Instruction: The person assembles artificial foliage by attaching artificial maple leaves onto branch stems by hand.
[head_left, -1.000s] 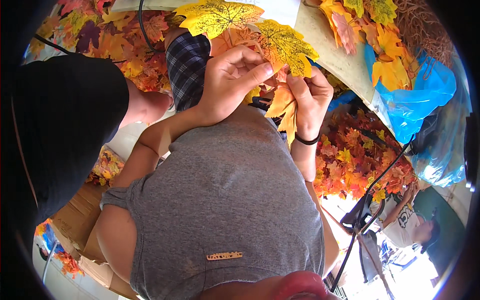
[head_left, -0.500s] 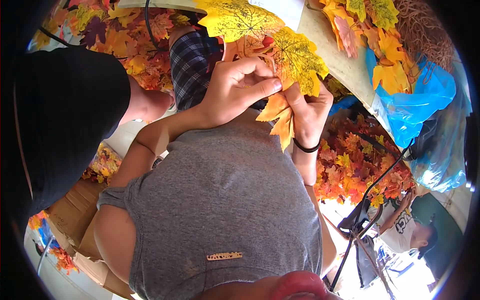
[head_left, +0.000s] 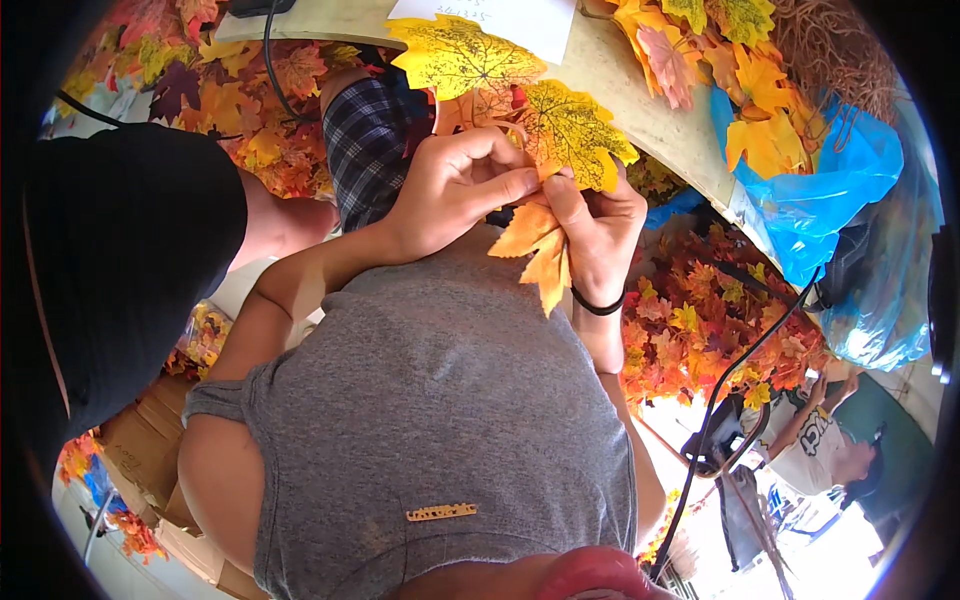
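Note:
My left hand [head_left: 455, 188] is closed, with thumb and forefinger pinching a thin strand at the leaves; the exact grip point is partly hidden. Close beside it, my right hand [head_left: 600, 235] grips an artificial maple leaf between thumb and fingers. The orange leaf [head_left: 538, 250] hangs below the right thumb. A yellow leaf with dark veins [head_left: 575, 130] covers part of the right fingers. Beyond the hands spreads another yellow leaf [head_left: 465, 58], over the table's edge. A paler orange leaf [head_left: 478, 105] lies between these two. The fingertips of both hands nearly touch.
A pale table [head_left: 660, 125] curves across the far side, with a paper sheet [head_left: 520, 22] on it. Blue plastic bags [head_left: 815, 200] and yellow leaves [head_left: 765, 145] sit at the right. Leaf heaps [head_left: 720, 320] lie below. Another person's dark-clothed leg [head_left: 130, 260] is at left; a cardboard box [head_left: 150, 440] stands behind.
Both hands and the held leaves appear slightly further left and lower in the picture. The orange leaf has tilted to hang more downward. The pinching grips stay much the same.

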